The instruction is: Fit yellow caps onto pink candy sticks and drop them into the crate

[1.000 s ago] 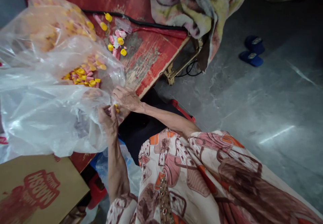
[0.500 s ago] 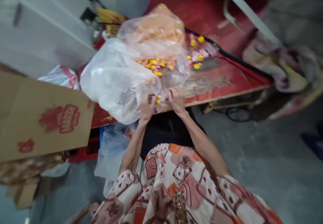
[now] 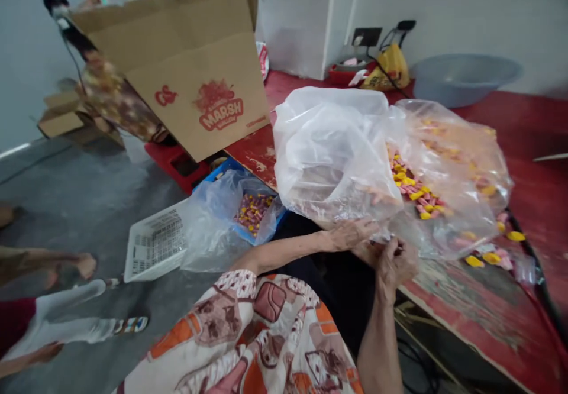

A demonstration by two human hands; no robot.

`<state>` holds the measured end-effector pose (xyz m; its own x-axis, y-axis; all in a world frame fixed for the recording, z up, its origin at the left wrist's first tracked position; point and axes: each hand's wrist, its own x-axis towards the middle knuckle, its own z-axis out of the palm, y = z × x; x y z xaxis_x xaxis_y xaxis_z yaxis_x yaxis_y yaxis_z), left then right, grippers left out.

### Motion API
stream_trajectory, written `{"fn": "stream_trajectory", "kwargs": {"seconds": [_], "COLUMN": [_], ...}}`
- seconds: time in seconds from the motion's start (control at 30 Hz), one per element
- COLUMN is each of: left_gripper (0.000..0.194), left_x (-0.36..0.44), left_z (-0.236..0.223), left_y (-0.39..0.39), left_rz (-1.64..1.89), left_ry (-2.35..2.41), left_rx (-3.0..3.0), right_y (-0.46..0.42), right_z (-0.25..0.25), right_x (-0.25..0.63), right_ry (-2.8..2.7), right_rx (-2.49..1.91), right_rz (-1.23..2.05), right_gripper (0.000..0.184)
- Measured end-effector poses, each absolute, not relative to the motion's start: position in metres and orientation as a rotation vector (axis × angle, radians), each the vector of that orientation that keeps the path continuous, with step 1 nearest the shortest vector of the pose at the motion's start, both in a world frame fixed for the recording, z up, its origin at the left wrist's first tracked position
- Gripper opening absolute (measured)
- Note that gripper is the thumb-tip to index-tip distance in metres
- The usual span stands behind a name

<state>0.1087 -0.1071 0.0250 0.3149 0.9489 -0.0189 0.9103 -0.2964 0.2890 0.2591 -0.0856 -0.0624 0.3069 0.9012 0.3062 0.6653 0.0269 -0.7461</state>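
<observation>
My left hand [image 3: 352,234] lies at the front edge of the table with its fingers stretched out, by the lower edge of a big white plastic bag [image 3: 328,139]. Close beside it, my right hand [image 3: 399,261] is closed, its thumb and fingers pinched together near a bit of clear plastic; what they hold is too small to make out. Behind the hands, small pink and yellow pieces [image 3: 417,190] spill at the mouth of a clear plastic bag [image 3: 461,163] filled with more of them.
A cardboard box [image 3: 177,86] stands at the left of the red table [image 3: 479,305]. Below it are a blue crate [image 3: 226,169] with a bag of similar pieces [image 3: 254,213] and a white basket [image 3: 155,243]. A grey basin [image 3: 465,77] is behind. Other people are at the left.
The view has swung left, bringing the box, basket and other people into sight. My left hand's fingers have gone from curled to stretched out; my right hand stays closed.
</observation>
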Motion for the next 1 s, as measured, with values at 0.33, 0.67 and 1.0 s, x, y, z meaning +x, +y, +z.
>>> {"fn": "stream_trajectory", "kwargs": {"seconds": [0.33, 0.67, 1.0], "left_gripper": [0.040, 0.059, 0.059], "left_x": [0.107, 0.094, 0.091], "left_z": [0.022, 0.035, 0.029], "left_y": [-0.108, -0.098, -0.094], "left_rz": [0.373, 0.233, 0.351], "left_ry": [1.639, 1.601, 1.644], "left_rx": [2.492, 2.766, 2.716], "right_y": [-0.089, -0.092, -0.093], "right_z": [-0.048, -0.034, -0.033], "right_x": [0.260, 0.256, 0.252], "right_ry": [-1.501, -1.519, -1.548], "right_rx": [-1.676, -1.728, -1.718], "right_rz": [0.245, 0.204, 0.262], "right_gripper": [0.038, 0.032, 0.027]}}
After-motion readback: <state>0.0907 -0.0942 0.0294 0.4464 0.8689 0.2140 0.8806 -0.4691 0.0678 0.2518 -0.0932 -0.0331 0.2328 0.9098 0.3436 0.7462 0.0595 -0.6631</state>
